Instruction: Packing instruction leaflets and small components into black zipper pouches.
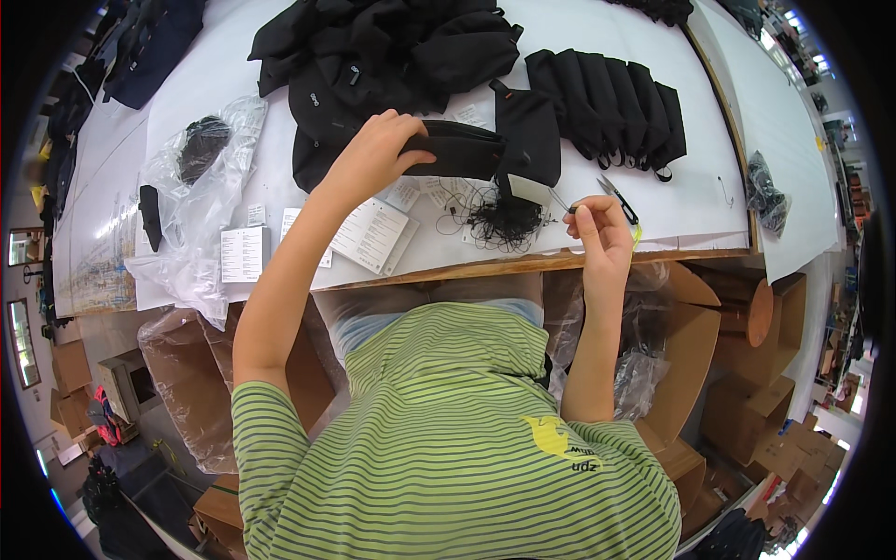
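Observation:
My left hand [378,154] grips the open edge of a black fabric pouch [457,157], thumb on the near side and fingers over the top. The pouch's mouth gapes a little to the right of that hand. My right hand [602,229] is raised near the table's front edge, thumb and fingertips pinching a small dark piece [572,210] with a thin cord running off it. Between the hands lies a tangle of thin black cords [504,222], beside a white tag [529,189]. Black-handled snips [621,201] lie just beyond my right hand.
Stacks of white printed cards [373,233] lie near the front edge. Behind are a heap of black bags [392,51] and a row of black pouches [607,107]. Clear plastic wrap [210,187] covers the left side. Cardboard boxes [691,345] stand below the table.

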`<state>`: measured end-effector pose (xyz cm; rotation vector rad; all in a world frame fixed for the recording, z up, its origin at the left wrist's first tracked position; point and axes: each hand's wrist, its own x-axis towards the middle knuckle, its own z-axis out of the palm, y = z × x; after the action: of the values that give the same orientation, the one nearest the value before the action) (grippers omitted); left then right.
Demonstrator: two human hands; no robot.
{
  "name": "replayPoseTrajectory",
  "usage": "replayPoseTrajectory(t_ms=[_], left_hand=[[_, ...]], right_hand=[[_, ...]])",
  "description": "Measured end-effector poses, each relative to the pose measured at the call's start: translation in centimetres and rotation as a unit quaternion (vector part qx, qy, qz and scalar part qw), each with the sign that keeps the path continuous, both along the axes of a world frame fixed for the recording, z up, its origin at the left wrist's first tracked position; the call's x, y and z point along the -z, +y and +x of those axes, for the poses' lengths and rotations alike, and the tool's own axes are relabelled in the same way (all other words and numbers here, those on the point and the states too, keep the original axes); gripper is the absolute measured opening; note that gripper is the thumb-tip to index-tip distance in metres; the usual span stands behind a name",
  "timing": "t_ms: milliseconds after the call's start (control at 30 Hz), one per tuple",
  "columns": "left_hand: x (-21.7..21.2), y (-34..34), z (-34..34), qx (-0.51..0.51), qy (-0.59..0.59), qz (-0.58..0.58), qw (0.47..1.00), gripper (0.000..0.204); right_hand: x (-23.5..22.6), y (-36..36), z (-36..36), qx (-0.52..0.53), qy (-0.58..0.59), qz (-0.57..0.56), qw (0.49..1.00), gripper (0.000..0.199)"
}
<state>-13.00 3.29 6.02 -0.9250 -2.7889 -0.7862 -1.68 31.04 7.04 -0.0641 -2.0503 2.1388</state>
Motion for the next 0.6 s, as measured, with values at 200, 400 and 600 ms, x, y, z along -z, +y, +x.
replayPoseTrajectory(t_ms=[200, 400, 600], left_hand=[[1.0, -0.3, -0.4, -0.005, -0.037, -0.023, 0.999, 0.021], [0.0, 0.3, 0.0, -0.002, -0.012, 0.031, 0.999, 0.018], [-2.1, 0.9, 0.5, 0.022, 0.045, 0.058, 0.997, 0.019]], right_hand=[[0.3, 0.1, 0.1, 0.002, -0.004, 0.004, 1.000, 0.008], [0.8, -0.1, 0.0, -0.010, -0.008, -0.005, 1.000, 0.008], [0.7, -0.6, -0.8, -0.016, 0.102, 0.212, 0.972, 0.030]])
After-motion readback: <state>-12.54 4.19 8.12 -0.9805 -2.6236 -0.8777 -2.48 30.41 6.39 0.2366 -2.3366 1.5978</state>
